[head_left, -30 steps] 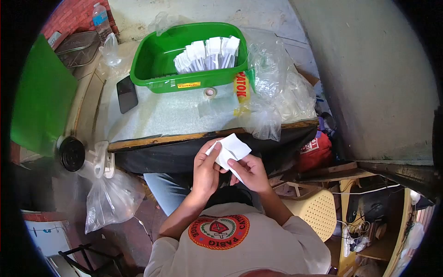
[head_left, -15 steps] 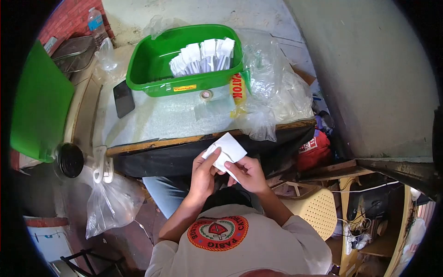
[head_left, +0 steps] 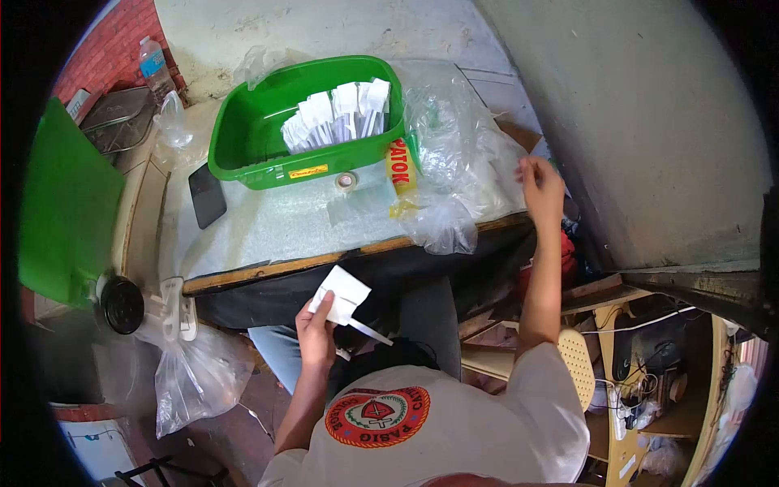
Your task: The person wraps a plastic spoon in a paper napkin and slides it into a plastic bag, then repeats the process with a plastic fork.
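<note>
by the wooden table edge [head_left: 268, 272], the left hand [head_left: 317, 331] pinches folded white paper [head_left: 346, 290], which a slack pinch could let unfold; the right hand [head_left: 543, 193] curls beside clear crumpled plastic bags [head_left: 449, 134], whether gripping anything, unclear.

The paper [head_left: 344, 292] is white; at eleven o'clock, the basin [head_left: 264, 176] is green — yellow label [head_left: 308, 171]; at ten, a red brick-patterned wall [head_left: 122, 42]; at six, a red-rimmed shirt emblem [head_left: 377, 415].
</note>
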